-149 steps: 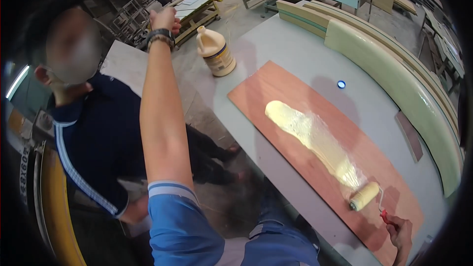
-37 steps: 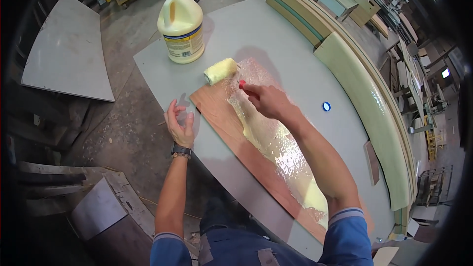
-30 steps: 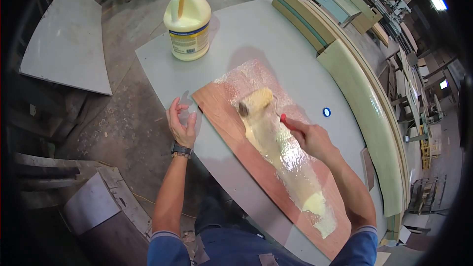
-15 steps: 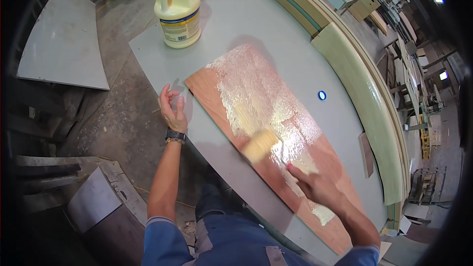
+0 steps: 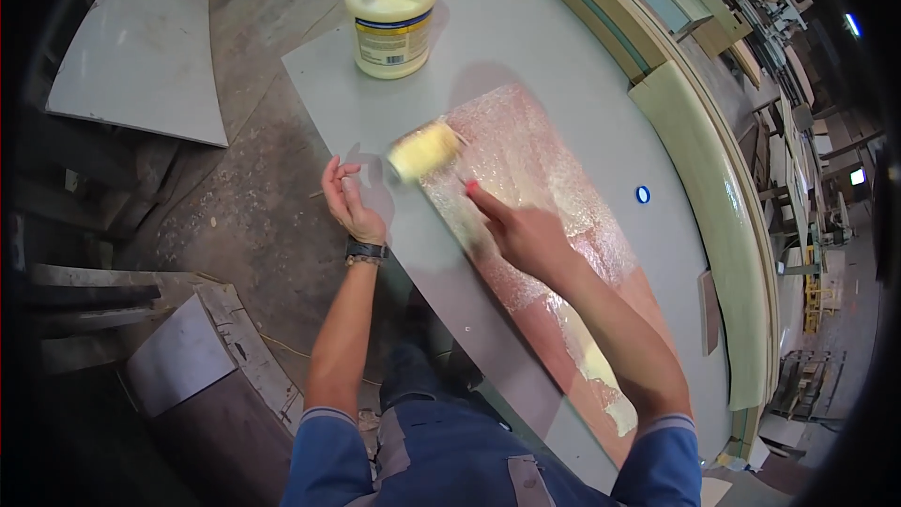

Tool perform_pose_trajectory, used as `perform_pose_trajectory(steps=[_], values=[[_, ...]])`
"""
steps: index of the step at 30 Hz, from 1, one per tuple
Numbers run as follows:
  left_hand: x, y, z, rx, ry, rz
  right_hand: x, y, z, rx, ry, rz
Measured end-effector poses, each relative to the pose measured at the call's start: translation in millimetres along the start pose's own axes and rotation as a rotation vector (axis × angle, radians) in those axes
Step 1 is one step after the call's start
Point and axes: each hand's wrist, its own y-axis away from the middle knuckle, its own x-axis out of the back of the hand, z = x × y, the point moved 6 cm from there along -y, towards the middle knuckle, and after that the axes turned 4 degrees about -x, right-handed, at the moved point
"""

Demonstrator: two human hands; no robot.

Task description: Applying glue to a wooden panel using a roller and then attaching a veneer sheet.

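Note:
My right hand (image 5: 526,233) is closed round the handle of a paint roller (image 5: 424,151), whose yellowish cover is blurred by motion at the far left corner of a reddish wood board (image 5: 640,308). Wet, pale glue coats the far part of the board. A thicker cream streak (image 5: 589,357) runs down toward its near end, with bare wood on either side. Off the table's left edge, my left hand (image 5: 353,202) is empty, fingers loosely curled and apart; a dark band circles its wrist. Beyond the board stands a jug (image 5: 392,19) of pale yellow liquid.
The board lies on a large grey table (image 5: 328,84). A blue ring-shaped cap (image 5: 643,194) and a small wood strip (image 5: 709,313) lie to its right. Long curved panels (image 5: 699,169) line the table's right side. A whitish panel (image 5: 141,47) stands at the far left.
My right hand has swept the roller away from me and left, from mid-board to the far left corner. Glue now covers more of the board's left side. The view has shifted slightly.

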Motion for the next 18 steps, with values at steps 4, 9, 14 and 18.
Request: perform_pose_trajectory(steps=[4,9,14,18], values=[[-1.9,-2.3,6.7,-0.009,-0.001,-0.001,-0.7,66.4,31.5,-0.125,0.001,-0.106],[-19.7,0.5,4.4,0.029,0.055,-0.076,8.8,-27.1,3.0,-0.057,0.074,0.101],[-6.5,0.9,1.8,0.087,-0.017,-0.075,13.9,-26.9,3.1,-0.189,0.133,-0.054],[-15.5,-2.6,2.4,0.076,0.039,-0.111,27.1,-23.8,32.4,-0.213,0.073,0.056]])
